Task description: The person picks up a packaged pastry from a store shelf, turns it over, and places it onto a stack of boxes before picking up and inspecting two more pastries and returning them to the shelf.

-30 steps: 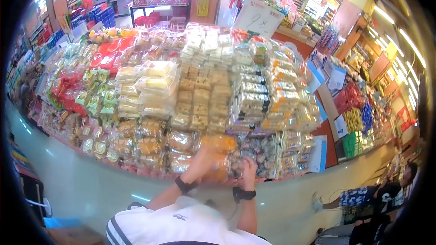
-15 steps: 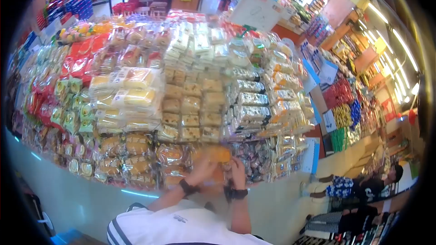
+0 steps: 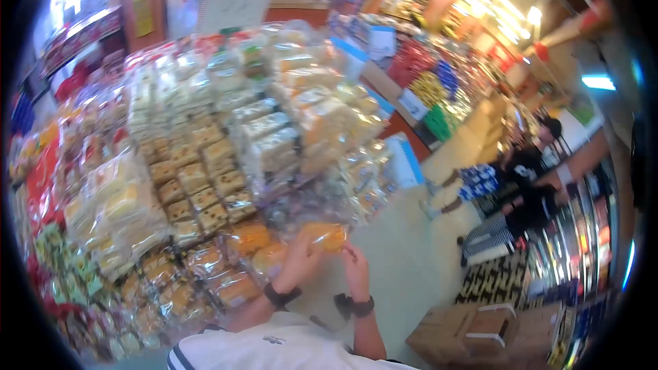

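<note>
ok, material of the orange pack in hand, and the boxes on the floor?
Orange pack: looks like clear glossy plastic film, with glare and an orange filling showing through; blurred, so unsure. Boxes: brown matte cardboard, by their flat flaps and pale tape strips.

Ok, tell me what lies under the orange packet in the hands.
Under the orange packet lie more clear bags of golden pastries. Left hand and right hand cover its lower edge; blur hides finer detail.

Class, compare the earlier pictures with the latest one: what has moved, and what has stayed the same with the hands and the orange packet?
The view has swung right and tilted: the snack display now sits left, and cardboard boxes and more floor show at lower right. Both hands have stayed together on the orange packet, left hand and right hand, at the display's front edge. The seated people remain at the right.
</note>
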